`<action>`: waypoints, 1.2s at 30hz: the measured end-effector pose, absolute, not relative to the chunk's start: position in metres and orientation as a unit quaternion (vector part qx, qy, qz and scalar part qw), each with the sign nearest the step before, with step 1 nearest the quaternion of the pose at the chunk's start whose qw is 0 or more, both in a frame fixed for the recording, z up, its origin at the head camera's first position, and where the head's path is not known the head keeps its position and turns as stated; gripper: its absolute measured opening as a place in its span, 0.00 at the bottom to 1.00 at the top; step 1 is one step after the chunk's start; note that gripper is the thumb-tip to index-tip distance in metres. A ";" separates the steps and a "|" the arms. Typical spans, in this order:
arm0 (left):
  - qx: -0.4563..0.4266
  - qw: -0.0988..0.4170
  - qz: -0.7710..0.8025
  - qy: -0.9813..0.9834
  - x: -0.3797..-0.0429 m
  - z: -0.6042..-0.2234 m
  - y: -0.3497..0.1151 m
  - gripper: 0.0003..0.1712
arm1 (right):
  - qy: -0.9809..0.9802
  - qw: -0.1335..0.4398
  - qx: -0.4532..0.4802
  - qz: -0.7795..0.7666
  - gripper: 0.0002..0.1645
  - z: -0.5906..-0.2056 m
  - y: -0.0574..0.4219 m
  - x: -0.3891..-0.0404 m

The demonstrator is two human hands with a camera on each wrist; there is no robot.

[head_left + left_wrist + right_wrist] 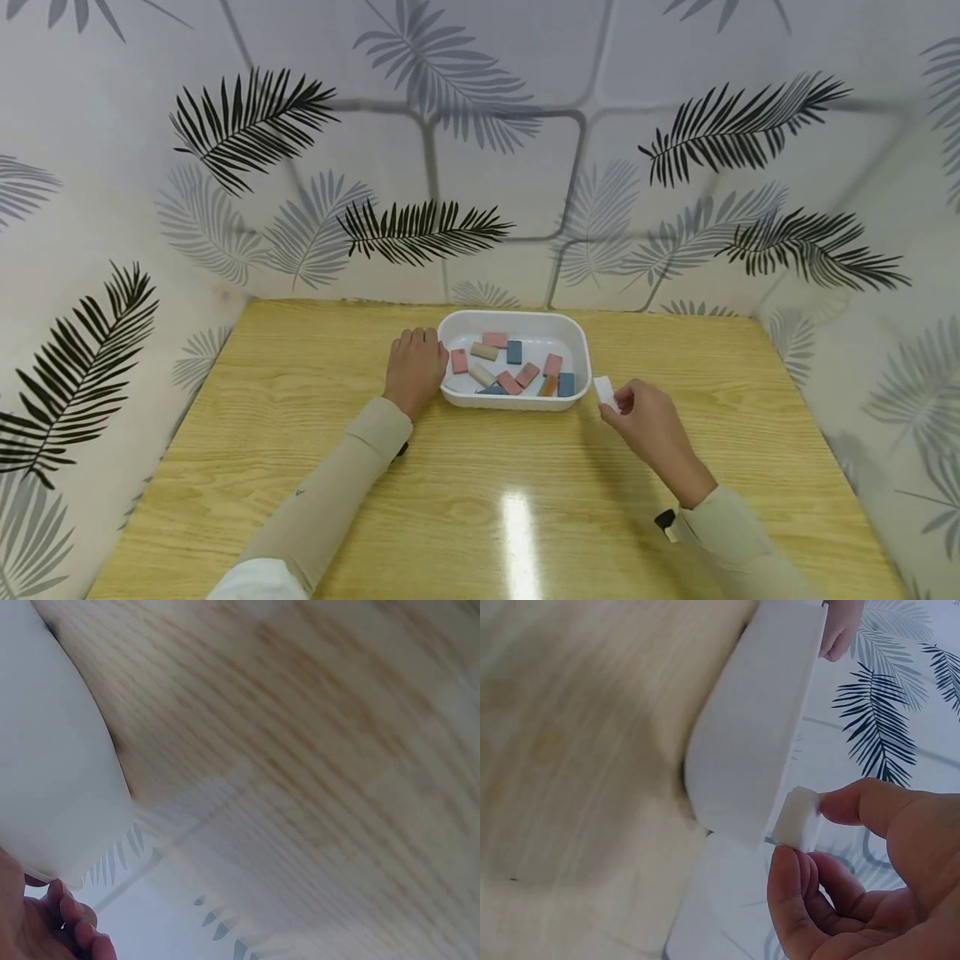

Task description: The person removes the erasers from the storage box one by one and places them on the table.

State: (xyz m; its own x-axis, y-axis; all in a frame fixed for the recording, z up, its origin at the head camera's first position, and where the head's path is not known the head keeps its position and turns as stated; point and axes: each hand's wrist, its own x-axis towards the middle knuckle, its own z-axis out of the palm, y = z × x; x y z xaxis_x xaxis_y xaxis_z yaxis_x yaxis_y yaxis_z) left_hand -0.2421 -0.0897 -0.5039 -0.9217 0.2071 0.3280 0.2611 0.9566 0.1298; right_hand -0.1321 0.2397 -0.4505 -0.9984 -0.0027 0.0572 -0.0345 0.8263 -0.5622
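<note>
A white plastic basin (514,402) with rounded corners holds several small flat blocks, among them a pink block (459,361), a blue block (513,352) and a beige block (483,351). At its left end my left hand (417,372) grips the rim. The left wrist view catches the curled fingers (79,919) under the rim. Just off the basin's right end, my right hand (651,422) pinches a small white block (606,393). Thumb and fingertips hold this block (798,819) by opposite sides, close to the rim in the right wrist view.
The basin stands on a wood-grain table (465,500) toward its back edge. Behind it rises a pale wall covering (495,267) with printed dark leaves, which also runs along both sides.
</note>
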 end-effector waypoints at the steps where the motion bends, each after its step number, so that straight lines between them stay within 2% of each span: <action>1: -0.120 0.157 -0.086 -0.976 -0.242 -0.504 -0.090 0.14 | -0.956 0.019 0.008 0.294 0.15 -0.453 0.242 -0.129; 6: -0.120 0.157 -0.086 -0.976 -0.242 -0.502 -0.090 0.14 | -0.956 -0.018 -0.010 0.292 0.15 -0.465 0.249 -0.114; 16: -0.114 0.137 -0.089 -0.980 -0.240 -0.501 -0.091 0.15 | -0.954 -0.058 -0.043 0.292 0.14 -0.487 0.253 -0.095; 36: -0.115 0.152 -0.106 -0.976 -0.241 -0.504 -0.091 0.14 | -0.954 -0.055 -0.056 0.290 0.13 -0.505 0.244 -0.101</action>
State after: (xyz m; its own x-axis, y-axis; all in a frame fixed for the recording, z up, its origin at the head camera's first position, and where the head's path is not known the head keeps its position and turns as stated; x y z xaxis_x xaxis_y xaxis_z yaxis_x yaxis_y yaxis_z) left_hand -0.2411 -0.0907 -0.5042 -0.9271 0.1927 0.3215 0.2574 0.9508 0.1725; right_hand -0.1012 0.2437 -0.5054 -0.9875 0.0754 -0.1383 0.1396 0.8249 -0.5477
